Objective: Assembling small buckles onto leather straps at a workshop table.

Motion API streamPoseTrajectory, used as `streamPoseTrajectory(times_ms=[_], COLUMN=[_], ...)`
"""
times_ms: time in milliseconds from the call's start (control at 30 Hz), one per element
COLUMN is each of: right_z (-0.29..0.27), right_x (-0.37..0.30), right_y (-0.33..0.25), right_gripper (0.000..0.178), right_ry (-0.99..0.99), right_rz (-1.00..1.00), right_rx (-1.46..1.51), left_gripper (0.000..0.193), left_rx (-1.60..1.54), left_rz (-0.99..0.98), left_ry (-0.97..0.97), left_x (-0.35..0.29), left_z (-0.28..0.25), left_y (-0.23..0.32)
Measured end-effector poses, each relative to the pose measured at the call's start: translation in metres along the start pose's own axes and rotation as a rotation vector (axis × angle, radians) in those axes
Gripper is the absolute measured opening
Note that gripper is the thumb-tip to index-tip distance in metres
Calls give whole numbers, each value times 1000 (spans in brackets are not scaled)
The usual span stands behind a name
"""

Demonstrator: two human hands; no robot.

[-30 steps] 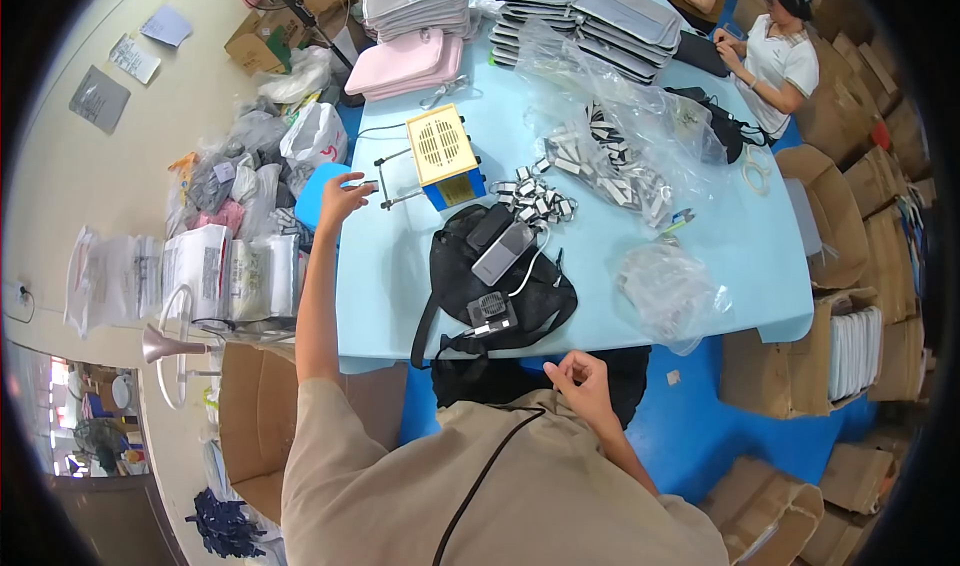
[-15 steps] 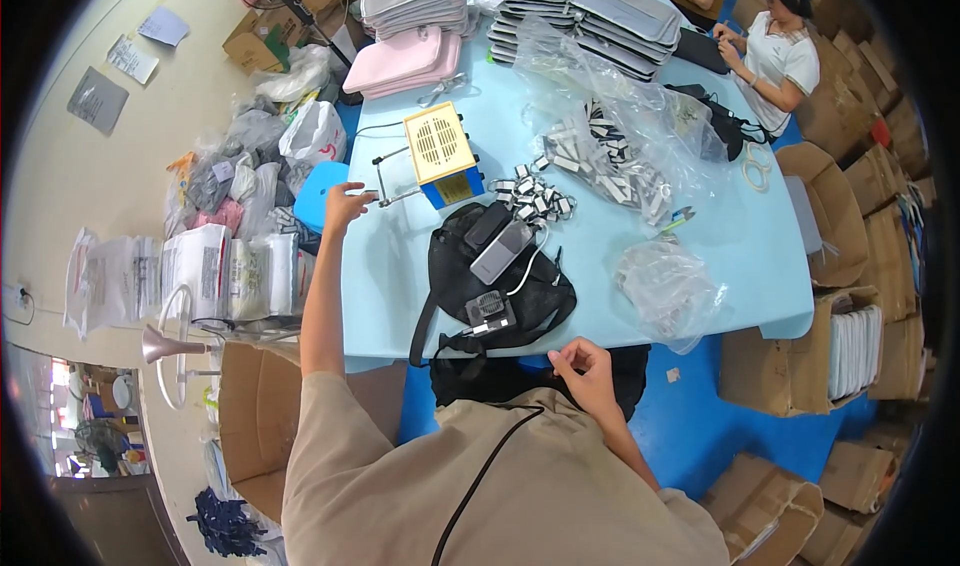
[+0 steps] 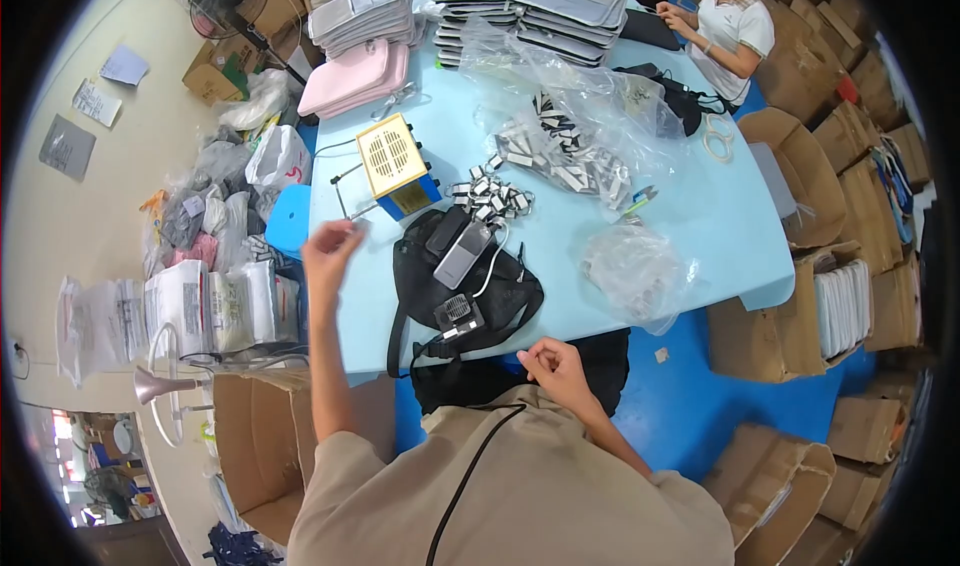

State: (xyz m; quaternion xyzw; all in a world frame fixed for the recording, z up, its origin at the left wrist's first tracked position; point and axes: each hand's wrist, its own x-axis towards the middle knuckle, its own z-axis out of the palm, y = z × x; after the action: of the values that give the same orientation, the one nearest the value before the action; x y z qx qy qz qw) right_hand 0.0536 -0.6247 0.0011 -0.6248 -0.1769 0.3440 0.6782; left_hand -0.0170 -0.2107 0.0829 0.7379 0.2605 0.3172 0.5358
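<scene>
My left hand is raised over the left edge of the table, below the metal bracket of a yellow-and-blue vented box. Its fingers look pinched together and slightly blurred; whatever they hold is too small to make out. By the front edge, my right hand has thumb and forefinger pressed together, and any object between them is hidden. Between the hands lies a black bag, bearing a grey power bank with a white cable and a small black device. A pile of small white-and-black pieces sits beyond it.
Clear plastic holds many more small pieces; a crumpled clear bag lies to the right. Grey cases and pink cases are stacked at the back. Cardboard boxes flank the table. A co-worker sits far right.
My left hand has drawn back from the bracket toward me, its fingers now more curled. The view has shifted, so the table sits further left. My right hand keeps its pinch near the front edge.
</scene>
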Motion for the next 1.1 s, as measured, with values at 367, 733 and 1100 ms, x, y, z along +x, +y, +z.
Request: streamPoseTrajectory(times_ms=[367, 733, 1100], right_z=[-16, -80, -155], right_x=[-8, -11, 59], right_y=[-5, -22, -19], right_gripper=[35, 27, 37], right_ry=[93, 621, 607], right_rz=[-39, -248, -280], right_rx=[-85, -176, -794], left_gripper=[37, 34, 16], left_rx=[-227, -29, -94], left_rz=[-329, -130, 205], left_ry=[-475, -443, -545], left_x=[-63, -10, 113], left_z=[133, 175, 333], left_y=[48, 24, 38])
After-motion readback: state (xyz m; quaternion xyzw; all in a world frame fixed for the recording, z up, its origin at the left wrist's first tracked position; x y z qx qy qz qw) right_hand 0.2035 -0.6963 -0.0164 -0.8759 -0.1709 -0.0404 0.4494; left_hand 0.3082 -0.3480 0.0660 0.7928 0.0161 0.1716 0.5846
